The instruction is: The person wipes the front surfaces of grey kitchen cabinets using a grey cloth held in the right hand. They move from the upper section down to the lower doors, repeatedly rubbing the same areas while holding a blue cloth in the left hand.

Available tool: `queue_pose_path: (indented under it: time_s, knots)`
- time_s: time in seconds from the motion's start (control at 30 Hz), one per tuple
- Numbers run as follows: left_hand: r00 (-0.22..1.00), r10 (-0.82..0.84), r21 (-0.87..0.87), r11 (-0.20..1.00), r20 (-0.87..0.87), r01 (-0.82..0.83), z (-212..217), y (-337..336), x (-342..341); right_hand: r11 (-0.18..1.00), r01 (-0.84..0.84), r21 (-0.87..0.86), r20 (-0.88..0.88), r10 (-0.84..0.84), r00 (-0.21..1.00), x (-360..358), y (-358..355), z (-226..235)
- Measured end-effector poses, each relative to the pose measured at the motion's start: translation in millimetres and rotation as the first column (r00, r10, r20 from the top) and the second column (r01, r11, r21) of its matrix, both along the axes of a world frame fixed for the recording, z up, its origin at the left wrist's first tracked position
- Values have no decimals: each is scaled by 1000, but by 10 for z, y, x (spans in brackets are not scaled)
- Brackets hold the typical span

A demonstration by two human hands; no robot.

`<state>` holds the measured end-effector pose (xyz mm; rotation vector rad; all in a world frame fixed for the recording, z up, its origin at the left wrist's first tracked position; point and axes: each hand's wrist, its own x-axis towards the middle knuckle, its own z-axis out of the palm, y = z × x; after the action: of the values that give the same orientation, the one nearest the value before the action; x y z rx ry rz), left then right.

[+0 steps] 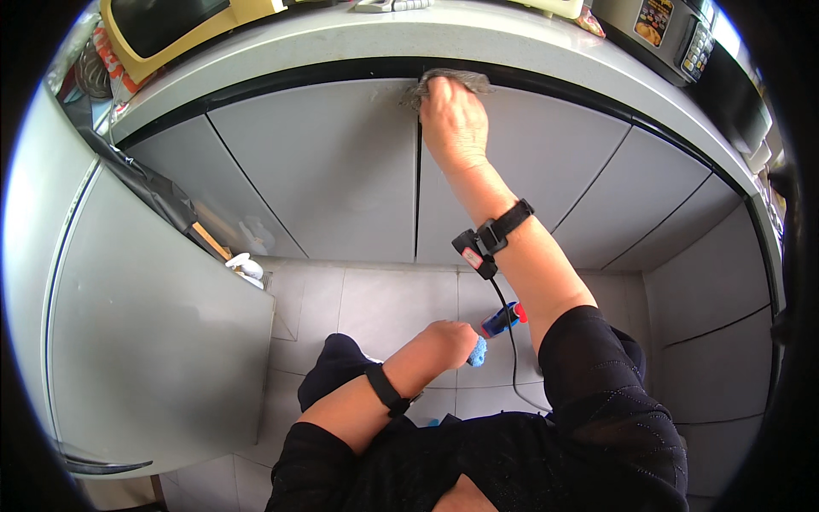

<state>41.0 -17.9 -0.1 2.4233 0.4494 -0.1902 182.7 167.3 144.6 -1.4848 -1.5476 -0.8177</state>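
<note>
While the right hand [455, 119] is raised to the cabinet doors [316, 171], its fingers are bent over one crumpled greyish cloth [474, 81], located at the doors' top edge, by the seam between two of them, just below the worktop [341, 34]. Left hand [444, 343]: low, near the body, curled closed around one fuzzy blue cloth [478, 352], one end protruding. Floor [367, 299]: pale grey tile; one blue-and-red container [496, 322] beyond the left hand. Worktop, right end: one silver-and-black appliance [653, 34].
</note>
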Motion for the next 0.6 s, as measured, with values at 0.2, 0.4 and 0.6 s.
queue_pose_path:
  time_s: [0.2, 0.4, 0.6]
  knots:
    - [995, -14, -77, 997, -100, 6, 24, 30, 90, 983, 182, 0, -42, -182, 982, 578, -362, -77]
    - [997, -51, -21, 999, -55, 49, 69, -11, 26, 975, 215, 64, -189, -199, 961, 344, -190, -73]
    - [997, 1, -75, 997, 81, 5, 77, -22, 65, 982, 158, -105, 133, -143, 981, 180, -101, -63]
